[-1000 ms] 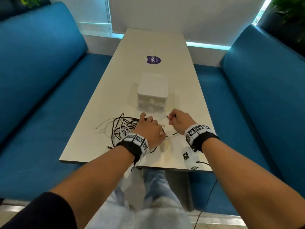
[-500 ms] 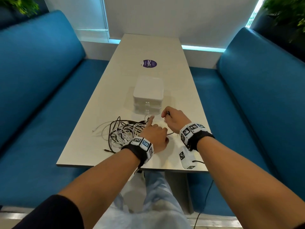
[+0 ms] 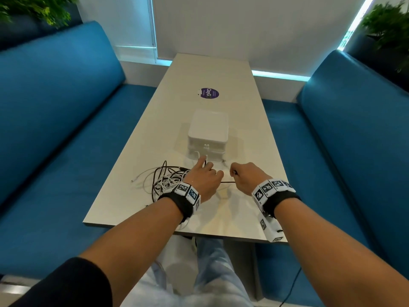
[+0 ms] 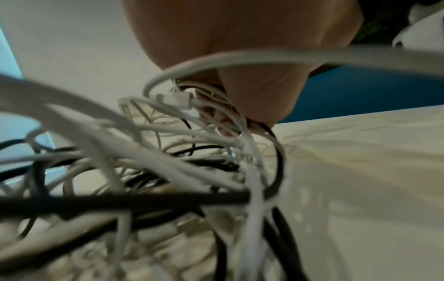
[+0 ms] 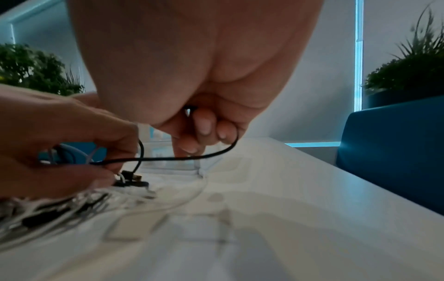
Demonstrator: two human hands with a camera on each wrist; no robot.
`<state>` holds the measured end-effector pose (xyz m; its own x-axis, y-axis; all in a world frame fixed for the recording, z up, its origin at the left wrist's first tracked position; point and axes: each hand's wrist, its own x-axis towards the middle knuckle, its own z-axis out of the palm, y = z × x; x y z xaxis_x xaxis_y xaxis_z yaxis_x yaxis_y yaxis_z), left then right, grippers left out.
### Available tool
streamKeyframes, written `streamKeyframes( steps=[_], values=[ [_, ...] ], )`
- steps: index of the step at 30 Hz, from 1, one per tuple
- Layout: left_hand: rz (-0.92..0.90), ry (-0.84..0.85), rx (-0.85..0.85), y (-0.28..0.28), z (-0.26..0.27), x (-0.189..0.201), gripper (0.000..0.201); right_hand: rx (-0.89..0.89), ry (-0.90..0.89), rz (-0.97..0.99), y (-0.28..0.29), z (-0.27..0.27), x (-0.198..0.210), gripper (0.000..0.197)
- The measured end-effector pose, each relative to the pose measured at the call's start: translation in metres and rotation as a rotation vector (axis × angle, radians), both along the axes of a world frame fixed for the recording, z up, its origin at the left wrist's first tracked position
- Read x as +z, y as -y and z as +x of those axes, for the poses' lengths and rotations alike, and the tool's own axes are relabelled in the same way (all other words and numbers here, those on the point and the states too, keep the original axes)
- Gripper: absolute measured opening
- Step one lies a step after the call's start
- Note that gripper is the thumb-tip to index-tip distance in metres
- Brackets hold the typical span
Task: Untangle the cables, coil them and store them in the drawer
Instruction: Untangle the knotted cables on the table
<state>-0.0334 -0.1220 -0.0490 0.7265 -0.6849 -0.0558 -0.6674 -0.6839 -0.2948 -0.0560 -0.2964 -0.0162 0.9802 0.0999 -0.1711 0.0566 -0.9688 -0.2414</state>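
A tangle of white and black cables lies on the near part of the table. My left hand sits on the tangle's right side with fingers curled into the strands, index finger pointing forward. My right hand pinches a thin black cable that stretches taut from the tangle to its curled fingers. A small white two-drawer box stands just beyond both hands, drawers closed.
Blue bench seats flank the table on both sides. A round purple sticker is on the tabletop farther back. Potted plants stand behind the benches. The table's near edge is close to my wrists.
My right hand has drawn the black cable out to the right, so it now runs taut from the tangle. My left hand shifted forward with its index finger extended.
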Motion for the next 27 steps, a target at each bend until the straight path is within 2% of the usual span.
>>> streamKeyframes(
  steps=[3, 7, 11, 16, 20, 24, 27],
  values=[
    [0.013, 0.038, 0.013, -0.014, 0.001, -0.002, 0.025, -0.020, -0.032, -0.136, 0.007, -0.006, -0.002, 0.022],
    [0.001, 0.044, -0.077, -0.023, -0.005, -0.004, 0.027, -0.095, -0.092, -0.207, 0.015, -0.012, -0.002, 0.025],
    [-0.045, 0.011, -0.053, -0.014, -0.008, -0.007, 0.020, -0.061, -0.075, -0.108, -0.007, -0.008, 0.002, 0.028],
    [-0.195, -0.045, 0.084, -0.009, -0.003, -0.006, 0.031, -0.007, -0.062, 0.148, -0.041, 0.000, -0.003, 0.024],
    [-0.308, -0.098, 0.153, -0.019, -0.001, -0.010, 0.027, 0.024, -0.062, 0.125, -0.044, 0.005, -0.009, 0.020],
    [-0.217, -0.039, 0.099, -0.024, -0.003, -0.008, 0.023, 0.043, -0.072, 0.098, -0.034, 0.005, -0.015, 0.015],
    [-0.103, -0.001, 0.052, -0.024, -0.004, -0.006, 0.020, -0.013, -0.095, 0.049, -0.022, 0.003, -0.018, 0.015]
  ],
)
